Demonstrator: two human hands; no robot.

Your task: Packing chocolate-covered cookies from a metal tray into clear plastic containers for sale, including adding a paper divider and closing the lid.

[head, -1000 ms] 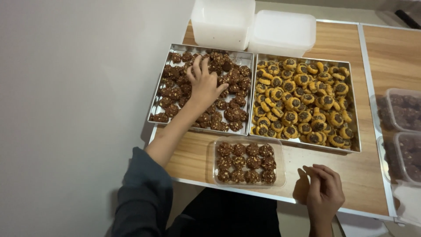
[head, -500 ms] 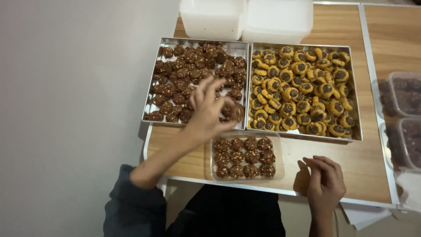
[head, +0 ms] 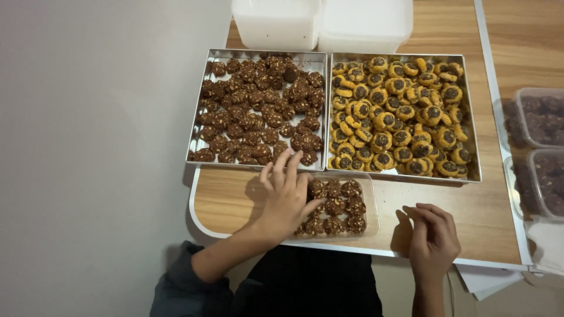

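**Filling the clear tub with chocolate cookies**

The left hand (head: 286,196) lies palm-down over the left part of a clear plastic tub (head: 371,202) at the near edge of the wooden table (head: 235,199), fingers loosely spread over the dark chocolate cookies (head: 338,205) packed inside. Whether a cookie sits under the palm cannot be told; the hand hides that corner. The right hand (head: 433,240) rests on the table to the right of the tub, well apart from it, fingers curled loosely and holding nothing.

Just beyond the tub stands a metal tray of chocolate cookies (head: 258,108), and touching its right side a second metal tray of golden cookies with dark centres (head: 399,114). Two white lidded containers (head: 329,23) stand at the far edge; more filled clear tubs (head: 537,147) sit at the right.

To place well, each cookie should probably be set down flat beside its neighbours with light fingertip pressure, as these look crumbly. Steadying the light tub by its rim with the free hand would likely keep it from sliding.
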